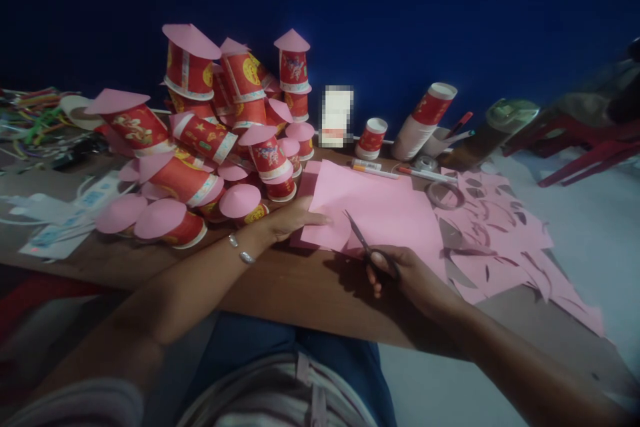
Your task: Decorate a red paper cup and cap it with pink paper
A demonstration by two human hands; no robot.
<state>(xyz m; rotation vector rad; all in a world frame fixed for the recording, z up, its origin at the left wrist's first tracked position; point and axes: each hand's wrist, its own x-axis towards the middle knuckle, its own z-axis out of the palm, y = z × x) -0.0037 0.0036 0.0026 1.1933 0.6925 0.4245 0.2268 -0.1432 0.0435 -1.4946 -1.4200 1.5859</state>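
A large pink paper sheet lies over the middle of the table, its near left part lifted a little. My left hand pinches that sheet at its left edge, thumb on top. In my right hand is a pair of dark scissors, fingers through the handles. The blades reach over the near part of the paper, tips pointing away and to the left. A curved edge shows in the sheet beside the blades. Whether the blades are around the paper or above it, I cannot tell.
Red paper cups with pink cone tops are piled left. Pink paper scraps and a tape roll lie right. Behind are pens, a cup, stacked cups and a bottle. A power strip lies far left.
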